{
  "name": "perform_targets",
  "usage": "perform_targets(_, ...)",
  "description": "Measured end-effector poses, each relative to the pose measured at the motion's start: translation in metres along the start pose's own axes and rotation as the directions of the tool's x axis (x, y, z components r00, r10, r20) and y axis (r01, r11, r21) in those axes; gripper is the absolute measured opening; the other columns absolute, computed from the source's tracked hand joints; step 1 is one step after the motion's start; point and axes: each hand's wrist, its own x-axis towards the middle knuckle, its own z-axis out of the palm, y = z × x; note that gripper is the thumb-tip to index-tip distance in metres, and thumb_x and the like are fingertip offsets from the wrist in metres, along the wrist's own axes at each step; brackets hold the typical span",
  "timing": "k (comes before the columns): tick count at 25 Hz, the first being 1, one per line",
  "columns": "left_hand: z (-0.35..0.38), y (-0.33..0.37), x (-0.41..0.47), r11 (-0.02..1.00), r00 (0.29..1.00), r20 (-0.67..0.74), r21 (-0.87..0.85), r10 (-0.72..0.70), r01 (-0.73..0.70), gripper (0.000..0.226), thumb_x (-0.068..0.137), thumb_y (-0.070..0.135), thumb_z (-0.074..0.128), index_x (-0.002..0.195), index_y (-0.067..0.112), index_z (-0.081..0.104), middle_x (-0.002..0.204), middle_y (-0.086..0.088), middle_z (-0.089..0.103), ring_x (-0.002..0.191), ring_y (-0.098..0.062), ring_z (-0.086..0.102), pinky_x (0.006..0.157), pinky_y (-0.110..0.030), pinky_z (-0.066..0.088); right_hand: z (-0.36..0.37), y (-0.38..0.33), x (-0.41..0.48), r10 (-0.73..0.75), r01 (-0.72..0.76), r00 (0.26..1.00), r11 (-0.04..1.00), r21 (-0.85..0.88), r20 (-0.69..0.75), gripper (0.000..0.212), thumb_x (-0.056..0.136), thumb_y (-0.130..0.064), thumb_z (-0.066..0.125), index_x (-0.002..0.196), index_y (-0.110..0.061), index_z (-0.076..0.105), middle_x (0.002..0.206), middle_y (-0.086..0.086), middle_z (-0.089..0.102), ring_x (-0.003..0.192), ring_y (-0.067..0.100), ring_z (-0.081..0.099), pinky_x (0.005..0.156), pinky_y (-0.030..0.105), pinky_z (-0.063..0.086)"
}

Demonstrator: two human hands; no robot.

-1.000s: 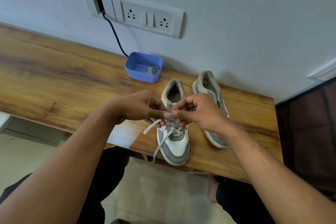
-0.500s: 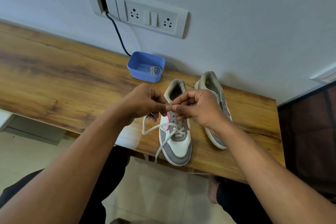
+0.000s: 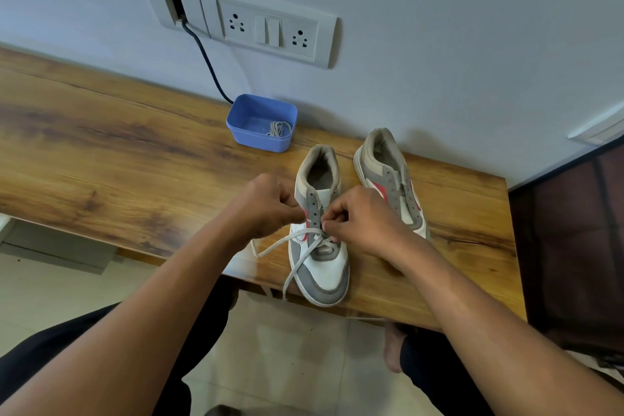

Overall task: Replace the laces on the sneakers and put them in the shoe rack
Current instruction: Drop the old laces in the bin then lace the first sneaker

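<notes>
**Threading the lace up the eyelet row**

I watched the 2 hands work over the grey-and-white sneaker (image 3: 320, 267). It stood on the wooden desk (image 3: 101, 152) with its toe toward the person, just beside the unlaced second sneaker (image 3: 388, 179).

The left hand (image 3: 266, 209) had its fingers curled round the white lace (image 3: 297, 272), with a slack loop hanging below the knuckles. The right hand (image 3: 361, 219) pinched the same lace at the grey eyelet row.

Only the lowest eyelets looked threaded, so I judged the lacing barely begun. To do this step well, I would pinch the tip close to its end and push it squarely into the next hole. Then I would draw both sides even before crossing them.

1 free end trailed over the desk edge, where it could snag. A spare lace (image 3: 279, 128) lay bundled in the blue tub (image 3: 260, 121) by the wall. I saw no shoe rack.
</notes>
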Motion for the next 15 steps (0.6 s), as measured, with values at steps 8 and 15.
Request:
perform_targets(8, 0.017, 0.004, -0.009, 0.984, 0.995, -0.049, 0.158, 0.087, -0.078, 0.015, 0.084, 0.022, 0.076, 0.072, 0.014, 0.076, 0.067, 0.0, 0.073, 0.07, -0.022, 0.071, 0.069, -0.045, 0.061, 0.004, 0.011, 0.004, 0.04, -0.043, 0.999, 0.981, 0.189, 0.021, 0.011, 0.089, -0.008, 0.08, 0.087, -0.019, 0.08, 0.063, -0.004, 0.073, 0.054, 0.0, 0.066, 0.059, 0.019, 0.053)
perform_targets(15, 0.032, 0.005, -0.013, 0.959, 0.977, -0.163, 0.269, 0.136, -0.089, 0.013, 0.083, 0.019, 0.073, 0.07, 0.021, 0.07, 0.063, 0.005, 0.069, 0.06, -0.009, 0.065, 0.052, -0.031, 0.052, 0.007, 0.017, 0.007, 0.043, -0.052, 0.998, 0.954, 0.296, 0.036, 0.009, 0.09, -0.005, 0.078, 0.094, -0.013, 0.08, 0.071, 0.007, 0.076, 0.062, 0.015, 0.071, 0.061, 0.027, 0.059)
